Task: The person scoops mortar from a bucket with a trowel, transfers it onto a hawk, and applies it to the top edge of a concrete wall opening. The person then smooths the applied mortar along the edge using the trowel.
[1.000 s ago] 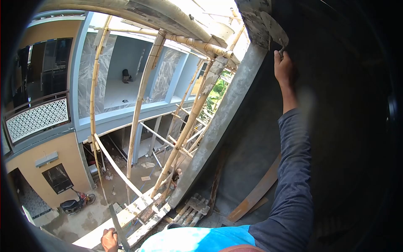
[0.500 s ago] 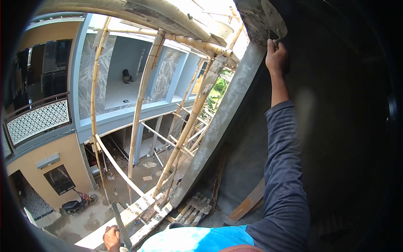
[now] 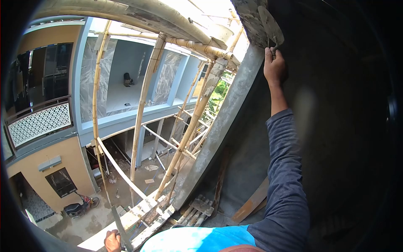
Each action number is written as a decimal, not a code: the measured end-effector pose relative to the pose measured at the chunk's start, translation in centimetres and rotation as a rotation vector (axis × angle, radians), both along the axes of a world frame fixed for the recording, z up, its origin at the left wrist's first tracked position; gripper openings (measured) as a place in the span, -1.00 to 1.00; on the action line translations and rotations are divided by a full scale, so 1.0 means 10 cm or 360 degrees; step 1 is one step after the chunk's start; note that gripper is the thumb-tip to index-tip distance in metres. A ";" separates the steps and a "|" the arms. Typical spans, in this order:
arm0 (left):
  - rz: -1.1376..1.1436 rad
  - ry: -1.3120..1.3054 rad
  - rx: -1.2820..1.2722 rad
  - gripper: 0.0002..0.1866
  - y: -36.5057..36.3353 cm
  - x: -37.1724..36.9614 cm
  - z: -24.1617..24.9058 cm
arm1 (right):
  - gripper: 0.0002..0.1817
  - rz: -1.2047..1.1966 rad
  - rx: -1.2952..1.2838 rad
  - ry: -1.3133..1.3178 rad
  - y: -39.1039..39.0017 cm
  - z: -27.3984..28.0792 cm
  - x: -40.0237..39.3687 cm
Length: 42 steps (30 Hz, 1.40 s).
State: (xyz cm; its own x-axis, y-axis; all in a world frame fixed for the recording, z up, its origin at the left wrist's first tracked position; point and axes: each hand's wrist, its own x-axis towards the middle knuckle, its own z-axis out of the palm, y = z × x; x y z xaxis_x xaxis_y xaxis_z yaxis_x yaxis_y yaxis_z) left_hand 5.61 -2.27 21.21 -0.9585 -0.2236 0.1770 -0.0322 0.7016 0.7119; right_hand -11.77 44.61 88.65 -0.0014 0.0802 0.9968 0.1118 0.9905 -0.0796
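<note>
My right hand (image 3: pixel 275 65) is raised high on an outstretched arm in a dark blue sleeve and grips the handle of a plastering trowel (image 3: pixel 270 27). The grey, mortar-smeared blade lies against the upper part of a grey cement wall (image 3: pixel 247 138), by its corner edge. At the bottom left my left hand (image 3: pixel 111 241) is closed around a long thin grey bar (image 3: pixel 118 224) that slants up from it. I wear a light blue shirt over the dark sleeves.
Bamboo scaffolding poles (image 3: pixel 140 101) rise in front of me, with planks (image 3: pixel 142 212) below my feet. Far below lies a courtyard with a parked motorbike (image 3: pixel 79 206) and debris. A blue and tan building with a white lattice balcony (image 3: pixel 40 122) stands opposite.
My right hand with the trowel rose and shifted left along the wall's top, then dipped slightly. The left hand stayed on the bar, low in the view.
</note>
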 end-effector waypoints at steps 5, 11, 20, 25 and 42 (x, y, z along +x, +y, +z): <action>0.0006 0.0047 0.0007 -0.80 0.01 -0.04 0.05 | -0.52 -0.0066 -0.0002 -0.0068 -0.07 0.19 -0.03; 0.0015 -0.0029 -0.0033 -0.80 0.03 0.02 0.08 | -0.51 -0.0126 0.0381 0.0006 -0.12 0.11 0.02; 0.0026 -0.0020 -0.0042 -0.81 0.02 0.02 0.07 | -0.52 -0.0148 0.0072 -0.0042 -0.04 0.25 -0.02; 0.0001 0.0037 -0.0014 -0.82 0.02 0.03 0.01 | -0.52 -0.0193 0.0109 -0.0112 -0.14 0.25 0.06; 0.0011 -0.0016 0.0068 -0.80 0.04 0.08 -0.02 | -0.53 -0.0282 0.0131 0.0025 -0.13 0.33 0.14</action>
State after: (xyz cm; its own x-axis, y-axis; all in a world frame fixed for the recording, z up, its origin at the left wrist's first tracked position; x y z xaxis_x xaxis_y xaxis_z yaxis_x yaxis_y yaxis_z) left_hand 6.36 -1.83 20.99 -0.9586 -0.2373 0.1574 -0.0443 0.6704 0.7407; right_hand -10.32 43.33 91.99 0.0213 -0.0038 0.9998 0.2846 0.9586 -0.0024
